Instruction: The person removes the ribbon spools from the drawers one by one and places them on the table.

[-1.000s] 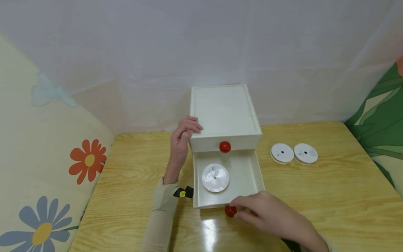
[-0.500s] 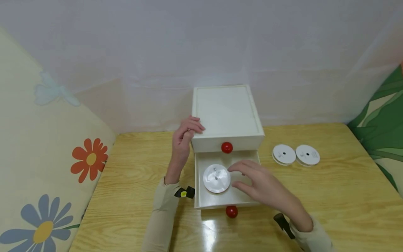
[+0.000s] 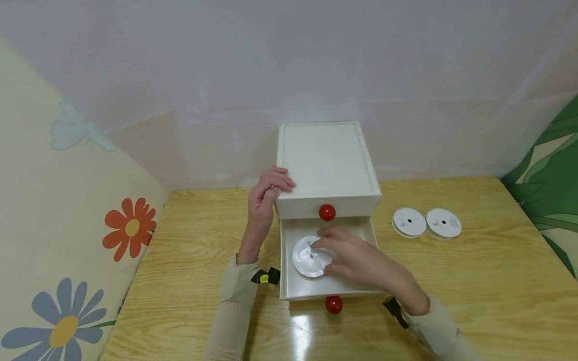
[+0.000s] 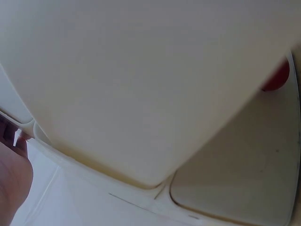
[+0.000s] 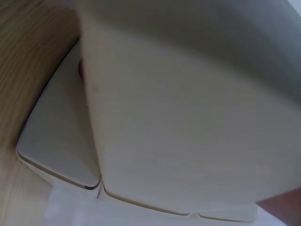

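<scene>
Left hand [image 3: 264, 200]: rests on the near left corner of the white cabinet [image 3: 325, 158], fingers laid close together over the top edge, thumb lower at the side.
Right hand [image 3: 358, 258]: reaches over the lower drawer [image 3: 295, 289], thumb and fingers spread apart at the drawer spool [image 3: 303, 264]; the fingers are blurred, and whether they press on it I cannot tell.
Drawer spool: white and round, lies flat in the left part of the lower drawer, its right side partly covered by the right hand.
Lower drawer: pulled out towards the person, its red knob [image 3: 333, 305] at the front.
Upper drawer [image 3: 300, 206]: closed, directly above, with a 2nd red knob [image 3: 327, 212].
Table spools: 2 more, the nearer-to-cabinet spool [image 3: 410, 220] and the outer spool [image 3: 444, 221], side by side right of the cabinet on the wood-grain table [image 3: 203, 235].
Sleeves: beige on both arms, the left sleeve [image 3: 232, 313] beside the lower drawer, the right sleeve [image 3: 440, 326] at its near right.
Surroundings: pale cloth [image 3: 226, 75] behind, flower-printed panel [image 3: 58, 200] on the left, green leaf print [image 3: 555, 175] on the right.
Wrist views: mostly white cabinet surfaces, a bit of red knob in each.
</scene>
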A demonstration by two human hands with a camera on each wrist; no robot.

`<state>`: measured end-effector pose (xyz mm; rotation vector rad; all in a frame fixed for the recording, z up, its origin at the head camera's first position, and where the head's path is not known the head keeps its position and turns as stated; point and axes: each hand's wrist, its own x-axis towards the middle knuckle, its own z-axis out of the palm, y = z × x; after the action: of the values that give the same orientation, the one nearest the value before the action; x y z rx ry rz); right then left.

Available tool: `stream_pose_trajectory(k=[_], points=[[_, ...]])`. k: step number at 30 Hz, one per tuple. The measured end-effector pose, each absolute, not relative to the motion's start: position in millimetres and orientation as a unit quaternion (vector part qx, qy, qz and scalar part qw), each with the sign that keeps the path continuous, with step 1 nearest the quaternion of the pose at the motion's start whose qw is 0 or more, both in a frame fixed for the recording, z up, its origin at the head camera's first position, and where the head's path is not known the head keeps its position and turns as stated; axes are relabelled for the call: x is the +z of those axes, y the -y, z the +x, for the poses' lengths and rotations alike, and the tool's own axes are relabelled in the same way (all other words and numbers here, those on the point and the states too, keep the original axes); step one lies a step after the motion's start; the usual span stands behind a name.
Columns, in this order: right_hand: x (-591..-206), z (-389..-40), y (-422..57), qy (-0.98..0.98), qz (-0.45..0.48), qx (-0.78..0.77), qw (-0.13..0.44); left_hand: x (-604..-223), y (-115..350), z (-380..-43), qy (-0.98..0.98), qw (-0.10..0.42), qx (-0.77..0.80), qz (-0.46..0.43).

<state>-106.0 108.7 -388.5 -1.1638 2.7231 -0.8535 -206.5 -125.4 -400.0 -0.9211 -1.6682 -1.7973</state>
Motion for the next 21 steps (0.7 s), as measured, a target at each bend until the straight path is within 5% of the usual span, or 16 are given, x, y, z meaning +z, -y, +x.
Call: stream_pose_trajectory(k=[12, 21], points=[[-399.0, -110.2, -102.3, -0.88, -0.403, -0.245, 0.056, -399.8, 125.1, -205.7, 0.615, 0.254, -0.663, -0.343], [-403.6, -111.9, -100.1, -0.874, -0.428, -0.229, 0.007, -400.1, 124.8, -205.4, 0.613, 0.253, -0.667, -0.339]])
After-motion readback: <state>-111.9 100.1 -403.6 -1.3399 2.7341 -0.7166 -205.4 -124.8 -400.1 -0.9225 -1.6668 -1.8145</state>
